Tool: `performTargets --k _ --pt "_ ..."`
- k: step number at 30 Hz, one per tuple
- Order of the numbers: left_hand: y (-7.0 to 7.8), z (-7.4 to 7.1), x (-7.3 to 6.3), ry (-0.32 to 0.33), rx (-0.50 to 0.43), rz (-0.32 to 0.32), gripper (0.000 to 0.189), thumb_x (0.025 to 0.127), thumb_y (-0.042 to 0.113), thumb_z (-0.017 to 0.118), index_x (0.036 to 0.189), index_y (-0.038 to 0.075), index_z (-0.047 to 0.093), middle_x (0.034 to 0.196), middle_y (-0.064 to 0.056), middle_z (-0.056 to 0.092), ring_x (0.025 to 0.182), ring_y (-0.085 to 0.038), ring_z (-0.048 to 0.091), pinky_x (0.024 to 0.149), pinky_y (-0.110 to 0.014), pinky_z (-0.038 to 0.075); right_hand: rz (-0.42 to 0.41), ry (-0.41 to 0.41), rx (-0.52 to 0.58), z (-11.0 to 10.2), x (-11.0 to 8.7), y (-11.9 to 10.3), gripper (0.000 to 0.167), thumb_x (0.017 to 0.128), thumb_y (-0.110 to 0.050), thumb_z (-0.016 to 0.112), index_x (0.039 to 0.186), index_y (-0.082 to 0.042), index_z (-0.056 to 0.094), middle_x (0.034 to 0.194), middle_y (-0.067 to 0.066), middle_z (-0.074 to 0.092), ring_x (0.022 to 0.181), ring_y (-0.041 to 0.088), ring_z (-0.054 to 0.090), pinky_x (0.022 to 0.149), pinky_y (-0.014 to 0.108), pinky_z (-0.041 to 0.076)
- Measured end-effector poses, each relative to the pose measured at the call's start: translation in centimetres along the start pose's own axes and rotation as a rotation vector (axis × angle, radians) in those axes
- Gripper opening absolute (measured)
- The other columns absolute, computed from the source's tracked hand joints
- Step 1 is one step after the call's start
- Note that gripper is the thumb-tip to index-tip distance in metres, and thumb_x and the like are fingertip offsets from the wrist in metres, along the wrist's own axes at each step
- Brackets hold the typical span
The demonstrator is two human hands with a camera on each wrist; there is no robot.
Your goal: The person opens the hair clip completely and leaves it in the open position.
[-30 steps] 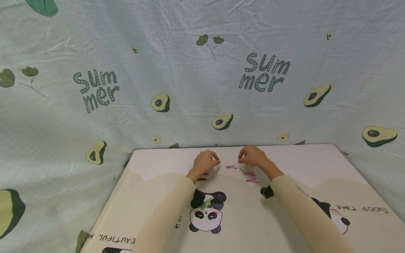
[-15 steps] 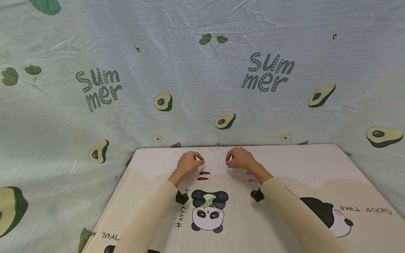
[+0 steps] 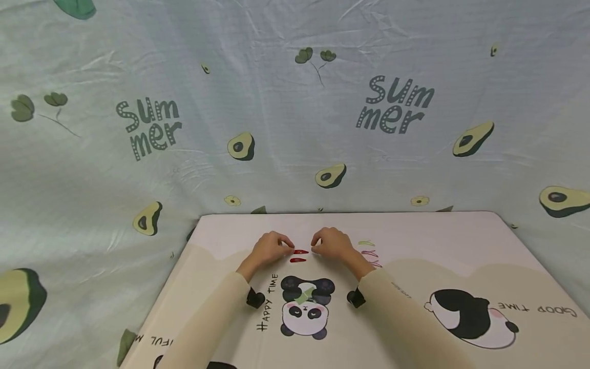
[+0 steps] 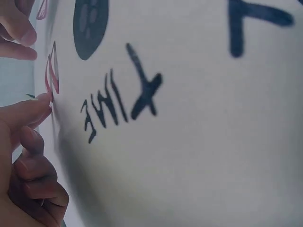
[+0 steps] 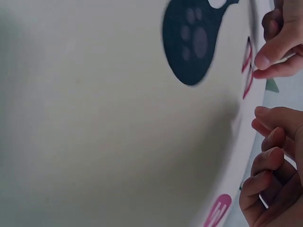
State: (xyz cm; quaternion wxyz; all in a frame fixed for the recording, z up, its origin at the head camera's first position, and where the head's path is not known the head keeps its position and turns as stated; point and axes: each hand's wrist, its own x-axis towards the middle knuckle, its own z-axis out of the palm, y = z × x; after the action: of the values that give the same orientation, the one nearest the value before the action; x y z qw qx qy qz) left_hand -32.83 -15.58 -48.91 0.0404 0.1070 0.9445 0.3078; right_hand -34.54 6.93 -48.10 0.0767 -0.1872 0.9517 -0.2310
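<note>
My left hand (image 3: 271, 248) has its thumb and forefinger at the left end of the farther red snap hair clip (image 3: 301, 251), which it appears to pinch. A second red snap clip (image 3: 298, 260) lies just nearer on the table. Close to the other end of the farther clip hovers my right hand (image 3: 333, 243), its thumb and forefinger bent toward each other with a small gap and nothing visible between them. The left wrist view shows fingertips (image 4: 43, 99) meeting the end of a red clip (image 4: 56, 71). In the right wrist view, the right fingertips (image 5: 260, 112) stay apart from the clips.
Right of the hands lie a green clip (image 3: 366, 243) and pink clips (image 3: 370, 253), the nearest partly behind the forearm. The tabletop cover (image 3: 392, 323) bears printed pandas (image 3: 304, 311) and lettering. Behind the table's far edge hangs an avocado-print curtain (image 3: 276, 102).
Both hands have moved left and then nearer to me, down to the red clips. The green clip has come into view; the single pink clip between the hands is no longer visible.
</note>
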Motion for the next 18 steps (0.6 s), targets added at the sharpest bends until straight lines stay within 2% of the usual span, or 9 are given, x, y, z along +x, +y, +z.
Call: performTargets --k 9,18 --pt "-0.4 0.3 -0.4 0.015 0.013 0.025 0.012 0.088 0.022 0.078 0.098 0.018 0.084 0.084 0.002 0.073 0.067 -0.011 0.050 0.061 -0.027 0.038 -0.006 0.050 0.008 1.0 -0.4 -0.5 0.016 0.090 -0.026 0.075 0.102 -0.018 0.082 0.112 0.003 0.077 0.094 0.022 0.067 0.078 0.046 0.053" --pt "-0.2 0.6 -0.5 0.025 0.038 0.031 0.010 0.090 0.021 0.077 0.098 0.020 0.084 0.080 0.003 0.070 0.067 -0.011 0.048 0.061 -0.027 0.036 -0.029 0.083 -0.006 2.0 -0.3 -0.6 0.011 0.089 -0.022 0.076 0.098 -0.019 0.083 0.113 0.004 0.077 0.101 0.026 0.070 0.081 0.047 0.055"
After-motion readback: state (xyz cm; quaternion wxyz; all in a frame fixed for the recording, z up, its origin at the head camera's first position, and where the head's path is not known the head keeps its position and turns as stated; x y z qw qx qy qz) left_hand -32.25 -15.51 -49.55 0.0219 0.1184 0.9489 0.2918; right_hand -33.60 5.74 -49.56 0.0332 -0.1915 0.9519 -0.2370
